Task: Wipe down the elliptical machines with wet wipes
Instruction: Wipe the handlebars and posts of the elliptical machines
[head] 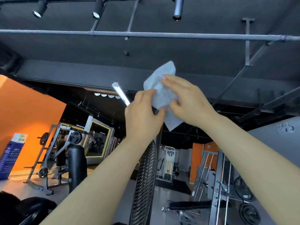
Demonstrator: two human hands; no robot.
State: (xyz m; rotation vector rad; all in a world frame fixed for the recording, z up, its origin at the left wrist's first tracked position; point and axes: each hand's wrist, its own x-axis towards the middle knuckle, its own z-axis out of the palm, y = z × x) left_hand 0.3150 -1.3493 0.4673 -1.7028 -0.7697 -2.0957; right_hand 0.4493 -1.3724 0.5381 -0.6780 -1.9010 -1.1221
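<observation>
The pale blue-white, dimpled wet wipe is held up at head height between both hands, against the dark ceiling. Its middle and lower left edge are hidden behind the hands; one corner sticks up free above them and another hangs down below the right palm. The left hand grips the wipe's left edge, its fingers curled over the top and its thumb pressed in from below. The right hand lies over the right side of the wipe, fingers fairly straight on its face, thumb tucked against it near the left thumb. How far the cloth is folded cannot be told.

Directly below the hands rises the black ribbed curved upright of a machine, its top hidden by the left hand and wipe and its base cut off at the bottom edge; what machine it belongs to is hard to make out. Left of it stands a black padded roller, then a grey plate-loaded weight machine before an orange wall. A blue standing banner at the far left carries print too small to read. A white sticker on the grey wall at right is likewise illegible. A bright tube light shows just left of the left hand
</observation>
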